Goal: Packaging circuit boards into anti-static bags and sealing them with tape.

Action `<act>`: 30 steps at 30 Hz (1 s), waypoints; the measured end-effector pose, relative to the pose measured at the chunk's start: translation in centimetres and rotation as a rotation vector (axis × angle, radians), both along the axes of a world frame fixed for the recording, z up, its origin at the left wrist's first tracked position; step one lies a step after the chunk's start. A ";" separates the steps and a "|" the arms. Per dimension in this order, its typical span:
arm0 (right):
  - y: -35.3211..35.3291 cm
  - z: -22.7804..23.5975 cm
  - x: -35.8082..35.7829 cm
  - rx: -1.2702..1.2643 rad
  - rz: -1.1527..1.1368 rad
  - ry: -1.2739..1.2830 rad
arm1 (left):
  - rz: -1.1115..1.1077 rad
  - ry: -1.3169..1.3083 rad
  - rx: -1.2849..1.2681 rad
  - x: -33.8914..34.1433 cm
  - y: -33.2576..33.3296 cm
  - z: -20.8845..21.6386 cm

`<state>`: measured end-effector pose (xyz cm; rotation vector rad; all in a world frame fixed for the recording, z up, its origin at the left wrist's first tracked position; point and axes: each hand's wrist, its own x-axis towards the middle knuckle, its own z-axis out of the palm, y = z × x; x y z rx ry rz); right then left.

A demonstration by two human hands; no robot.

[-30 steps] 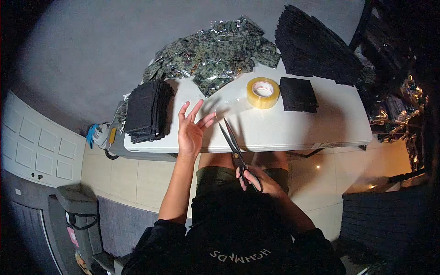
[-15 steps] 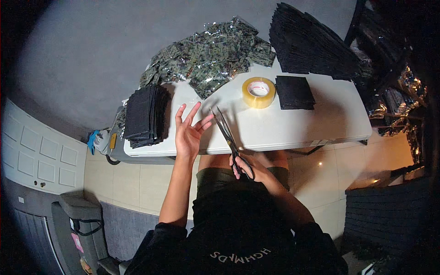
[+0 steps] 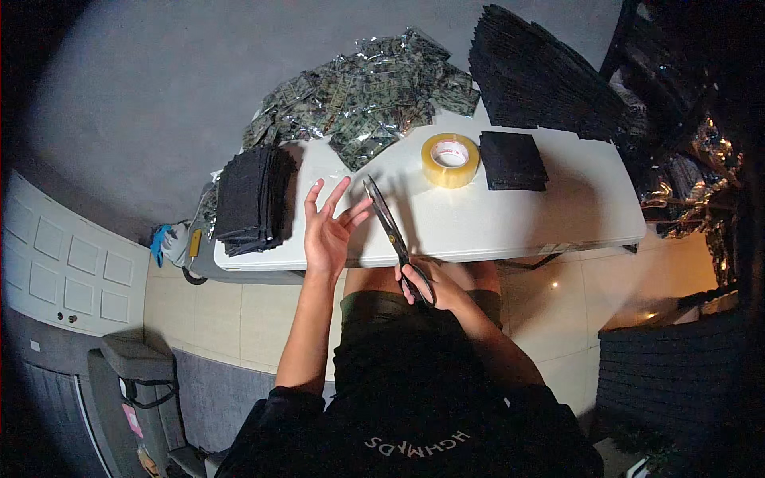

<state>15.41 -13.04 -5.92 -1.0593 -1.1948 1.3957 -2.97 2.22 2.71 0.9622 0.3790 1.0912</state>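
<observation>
My right hand (image 3: 429, 285) grips the handles of a pair of black scissors (image 3: 388, 225) above the table's near edge. The blades point up and to the left, closed together. My left hand (image 3: 327, 235) is raised beside the blades, palm up, fingers spread; its fingertips come close to the blade tips, and I cannot tell whether they touch. To its left stands a stack of folded black cloth pieces (image 3: 251, 199). A roll of clear yellowish tape (image 3: 450, 160) lies right of the blades, next to a small flat pile of black cloth (image 3: 512, 161).
A heap of camouflage-patterned packets in shiny clear plastic (image 3: 358, 95) covers the back of the white table (image 3: 478, 227). At the back right leans a large fanned pile of black cloth (image 3: 542, 80). A grey chair (image 3: 142, 374) stands at lower left, near a white door (image 3: 76, 255).
The scissor blades have closed together, and the handles have drawn closer in my right hand. My left hand has stayed in place.
</observation>
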 end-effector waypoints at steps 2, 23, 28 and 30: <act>0.0 0.2 0.0 -0.009 -0.013 -0.012 | -0.008 0.000 0.010 0.1 0.0 0.1; 0.0 5.6 2.3 0.133 -0.077 -0.518 | 0.082 -0.032 0.084 -3.0 -1.3 3.2; 2.4 11.6 8.3 0.282 -0.250 -0.885 | 0.126 -0.032 0.068 -4.1 -1.6 3.2; 4.5 12.1 11.3 0.359 -0.369 -0.956 | 0.108 -0.038 0.067 -3.9 -1.4 2.7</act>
